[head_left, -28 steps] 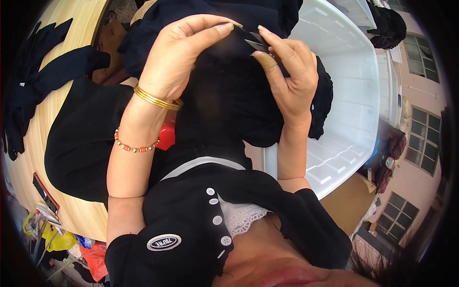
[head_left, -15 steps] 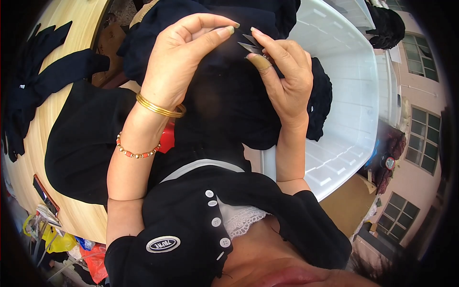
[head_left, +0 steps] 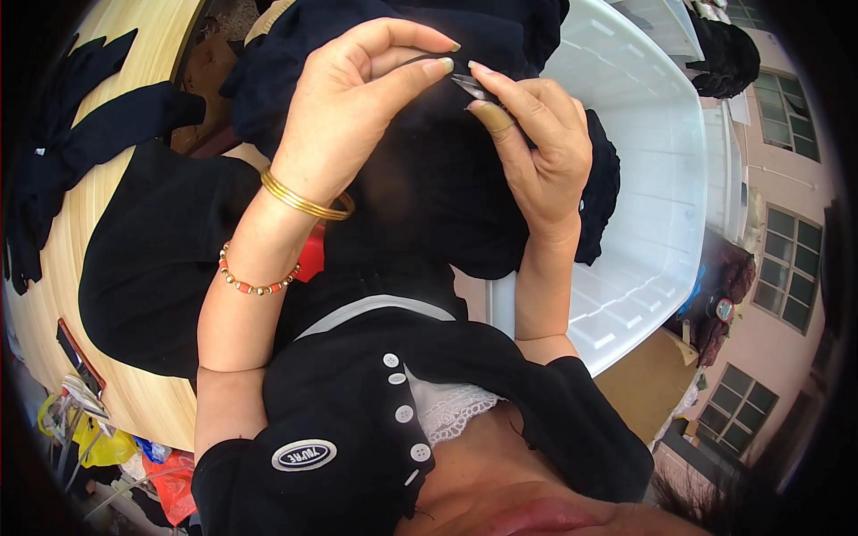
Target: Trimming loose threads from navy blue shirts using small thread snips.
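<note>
My right hand (head_left: 541, 134) grips small thread snips (head_left: 468, 87), with their pointed blades toward my left fingertips. The blades sit close together. A tan covering wraps my right thumb. My left hand (head_left: 357, 85), just left of the snips, has its thumb and forefinger pinched on the edge of a dark navy garment (head_left: 402, 147). Exactly which part of the cloth lies between those fingers is hard to see against the dark fabric. The garment spreads beneath both hands and over my lap.
To the right stands a large white plastic bin (head_left: 639, 179), with dark cloth (head_left: 601, 192) at its near side. On the left, a wooden table (head_left: 134, 393) carries dark garments (head_left: 98, 147). Coloured plastic bags (head_left: 174, 482) lie at the lower left.
The snips' blades have come together from a wider gap. My left hand has shifted slightly right and its fingertips are now nearer the snips.
</note>
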Motion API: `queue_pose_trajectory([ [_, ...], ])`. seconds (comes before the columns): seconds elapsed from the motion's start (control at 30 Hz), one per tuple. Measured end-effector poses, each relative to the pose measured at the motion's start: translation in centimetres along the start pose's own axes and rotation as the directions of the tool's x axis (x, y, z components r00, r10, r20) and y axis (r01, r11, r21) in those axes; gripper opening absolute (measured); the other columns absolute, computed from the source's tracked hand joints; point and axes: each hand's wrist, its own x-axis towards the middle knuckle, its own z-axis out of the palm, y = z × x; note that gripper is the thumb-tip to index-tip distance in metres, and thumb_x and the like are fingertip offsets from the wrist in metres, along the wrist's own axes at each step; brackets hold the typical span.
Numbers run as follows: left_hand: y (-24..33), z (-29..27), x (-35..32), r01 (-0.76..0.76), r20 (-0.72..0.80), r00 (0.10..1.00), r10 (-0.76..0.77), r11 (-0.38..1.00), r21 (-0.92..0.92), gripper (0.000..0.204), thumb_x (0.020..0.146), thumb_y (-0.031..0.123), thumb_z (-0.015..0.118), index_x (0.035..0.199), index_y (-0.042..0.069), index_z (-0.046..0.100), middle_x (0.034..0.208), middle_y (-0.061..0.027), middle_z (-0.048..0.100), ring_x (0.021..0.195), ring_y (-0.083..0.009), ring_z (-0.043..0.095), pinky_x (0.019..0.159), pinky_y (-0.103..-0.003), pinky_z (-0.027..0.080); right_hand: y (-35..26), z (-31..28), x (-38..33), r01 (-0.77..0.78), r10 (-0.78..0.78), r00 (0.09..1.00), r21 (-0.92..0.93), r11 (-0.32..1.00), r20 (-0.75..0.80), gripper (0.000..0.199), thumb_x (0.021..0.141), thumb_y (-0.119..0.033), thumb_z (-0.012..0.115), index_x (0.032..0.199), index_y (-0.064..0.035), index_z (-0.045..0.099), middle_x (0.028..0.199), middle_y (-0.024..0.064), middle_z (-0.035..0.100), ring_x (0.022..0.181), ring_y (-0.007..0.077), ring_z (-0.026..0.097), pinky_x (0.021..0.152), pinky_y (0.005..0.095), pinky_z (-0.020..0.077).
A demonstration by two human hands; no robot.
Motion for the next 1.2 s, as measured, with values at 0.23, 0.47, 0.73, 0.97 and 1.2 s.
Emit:
queue_pose_trajectory([
  [0.23, 0.1, 0.7, -0.2, -0.002, 0.033, 0.999, 0.002, 1.000, -0.003, 0.017, 0.090, 0.004, 0.061, 0.106, -0.001, 0.064, 0.097, -0.0067, 0.070, 0.091, -0.0086, 0.065, 0.079, -0.018, 0.049, -0.6, -0.5, 0.0, -0.349, 0.385, 0.923, 0.466, 0.813, 0.019, 0.027, 0.080, -0.010, 0.076, 0.107, -0.0067, 0.070, 0.076, -0.0012, 0.059, 0.064, 0.0051, 0.047, 0.059, 0.0157, 0.0359],
  [0.47, -0.7, 0.8, -0.1, -0.126, 0.079, 0.991, 0.109, 0.961, 0.246, 0.019, 0.091, 0.004, 0.059, 0.109, 0.000, 0.064, 0.100, -0.0025, 0.067, 0.094, -0.0057, 0.061, 0.084, -0.018, 0.046, 0.1, -1.1, -0.5, -0.374, 0.501, 0.861, 0.566, 0.735, -0.081, 0.010, 0.082, -0.006, 0.074, 0.084, -0.0028, 0.065, 0.074, -0.0045, 0.058, 0.062, 0.0003, 0.044, 0.055, 0.0146, 0.0315],
  [0.73, -0.1, -0.4, -0.2, 0.228, 0.212, 0.958, -0.194, 0.962, -0.149, 0.026, 0.092, 0.010, 0.060, 0.116, 0.002, 0.066, 0.100, -0.0009, 0.068, 0.096, -0.0063, 0.060, 0.089, -0.021, 0.043, 1.4, -2.6, -0.3, -0.357, 0.599, 0.732, 0.565, 0.744, -0.326, 0.007, 0.087, -0.004, 0.069, 0.088, -0.0008, 0.062, 0.074, -0.0039, 0.056, 0.061, 0.0009, 0.043, 0.055, 0.0151, 0.0311],
  [0.97, -0.1, 0.3, -0.5, 0.161, 0.123, 0.981, -0.148, 0.981, -0.106, 0.023, 0.093, 0.014, 0.060, 0.109, -0.002, 0.066, 0.095, 0.0007, 0.067, 0.089, -0.0050, 0.060, 0.082, -0.019, 0.046, 0.6, -2.4, -0.1, -0.447, 0.537, 0.840, 0.462, 0.766, -0.078, 0.025, 0.080, -0.012, 0.078, 0.101, -0.0042, 0.068, 0.079, -0.0059, 0.050, 0.067, 0.0023, 0.043, 0.057, 0.0162, 0.0322],
  [1.2, -0.3, 0.9, -0.7, 0.059, 0.110, 0.992, -0.057, 0.998, -0.018, 0.022, 0.094, 0.015, 0.058, 0.106, -0.003, 0.066, 0.086, 0.0041, 0.062, 0.079, -0.0020, 0.054, 0.072, -0.017, 0.043, 0.0, -2.3, 0.2, -0.161, 0.155, 0.987, 0.272, 0.949, 0.043, 0.037, 0.072, -0.004, 0.079, 0.109, -0.0075, 0.071, 0.082, 0.0037, 0.059, 0.068, 0.0110, 0.055, 0.058, 0.0223, 0.0451],
])
